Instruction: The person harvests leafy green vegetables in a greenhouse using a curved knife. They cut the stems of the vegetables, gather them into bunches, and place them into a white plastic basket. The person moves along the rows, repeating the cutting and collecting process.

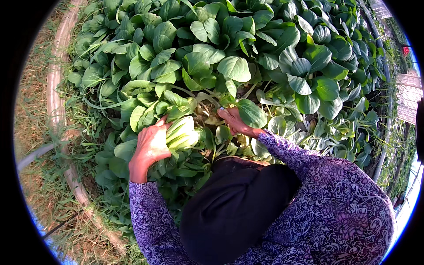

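Note:
My left hand [150, 142] is closed around several cut heads of bok choy [182, 132], their pale stalk ends turned to the right and their leaves up and to the left. To the right of that bunch, my right hand [233, 120] reaches low among the plants, thumb extended towards pale stalks [208, 96] near the soil. A broad green leaf [252, 113] overlaps its wrist. The right fingers curl underneath and are partly hidden, so whether they grip anything cannot be made out. Yellowed leaves [243, 140] lie just below this hand.
Dense standing bok choy [235, 68] fills the bed ahead. Loose leaves and stalks [318, 140] lie at right. A pale bed edging [56, 89] curves along the left beside dry grass [33, 116]. A dark hose-like line [384, 69] borders the right side.

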### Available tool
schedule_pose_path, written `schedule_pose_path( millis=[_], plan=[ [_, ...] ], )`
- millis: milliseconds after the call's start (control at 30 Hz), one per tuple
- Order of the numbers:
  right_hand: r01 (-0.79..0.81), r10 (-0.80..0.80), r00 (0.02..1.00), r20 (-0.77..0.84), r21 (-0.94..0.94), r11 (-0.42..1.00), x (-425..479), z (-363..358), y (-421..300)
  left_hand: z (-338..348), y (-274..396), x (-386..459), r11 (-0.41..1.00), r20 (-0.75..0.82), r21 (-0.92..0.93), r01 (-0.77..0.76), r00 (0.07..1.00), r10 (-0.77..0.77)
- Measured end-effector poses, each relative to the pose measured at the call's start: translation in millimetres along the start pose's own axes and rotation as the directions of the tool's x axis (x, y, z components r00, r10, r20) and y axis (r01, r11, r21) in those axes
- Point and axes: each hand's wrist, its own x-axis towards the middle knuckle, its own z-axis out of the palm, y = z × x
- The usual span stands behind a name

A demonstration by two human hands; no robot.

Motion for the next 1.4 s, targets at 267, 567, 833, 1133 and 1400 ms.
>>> schedule_pose_path(
  millis=[267,567,833,1133,1400],
  plan=[
    [-0.027,0.048,0.992,0.116,-0.179,0.984,18.4,4.5,-19.5,10.5,-17.3,-5.6,0.995,-0.009,-0.089,0.049,0.999,-0.05],
    [-0.055,0.132,0.951,0.278,-0.269,0.962,41.1,-32.2,-17.4,16.5,-15.4,-10.5,0.985,-0.048,-0.173,0.002,0.999,-0.01],
    [-0.077,0.188,0.95,0.25,-0.396,0.915,42.7,-15.1,-20.9,28.0,-23.7,-13.0,0.982,-0.064,-0.186,0.015,0.998,-0.027],
    [-0.042,0.183,0.958,0.222,-0.522,0.852,30.2,-10.2,-33.2,29.0,-11.8,-18.9,0.976,-0.029,-0.19,0.104,0.993,-0.112],
    [0.35,0.002,0.919,0.395,-0.816,0.461,36.5,-12.0,-14.5,48.6,-15.7,-28.9,0.954,-0.157,-0.301,0.006,0.986,-0.056]
  ],
)
